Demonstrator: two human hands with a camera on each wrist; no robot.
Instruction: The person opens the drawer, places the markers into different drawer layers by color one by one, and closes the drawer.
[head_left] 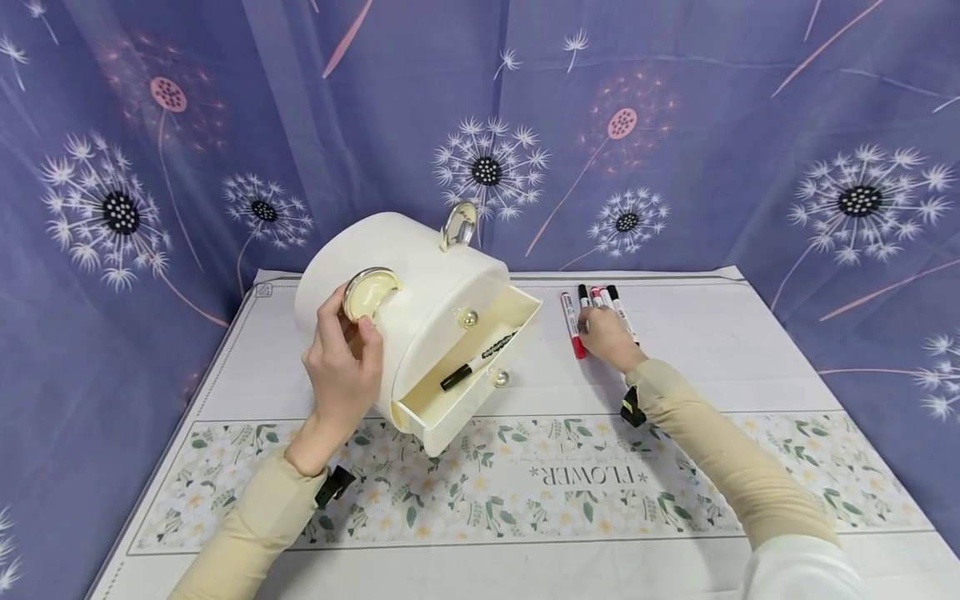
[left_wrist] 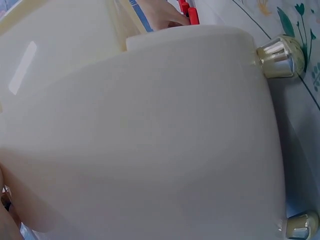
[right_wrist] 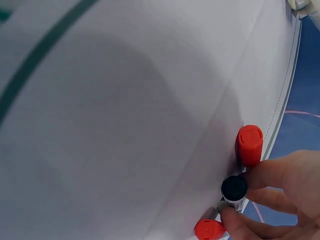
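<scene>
A white rounded drawer box (head_left: 420, 250) with silver-edged ear-shaped pieces stands left of centre. Its lower drawer (head_left: 446, 433) is pulled out, and a black-capped marker (head_left: 480, 360) lies inside. My left hand (head_left: 341, 367) grips one ear (head_left: 372, 293) between thumb and fingers. At right, my right hand (head_left: 609, 335) pinches a black-capped marker (right_wrist: 234, 189) among several markers on the table. A red-capped marker (head_left: 572, 325) lies just left of that hand. In the left wrist view the box's white side (left_wrist: 150, 135) covers most of the picture, with only an edge of the left hand visible.
A white tablecloth (head_left: 690, 333) with a floral band (head_left: 480, 487) covers the table. Behind and beside it hangs a purple dandelion-print curtain (head_left: 405, 100). Round silver knobs (head_left: 500, 379) stick out from the drawer fronts.
</scene>
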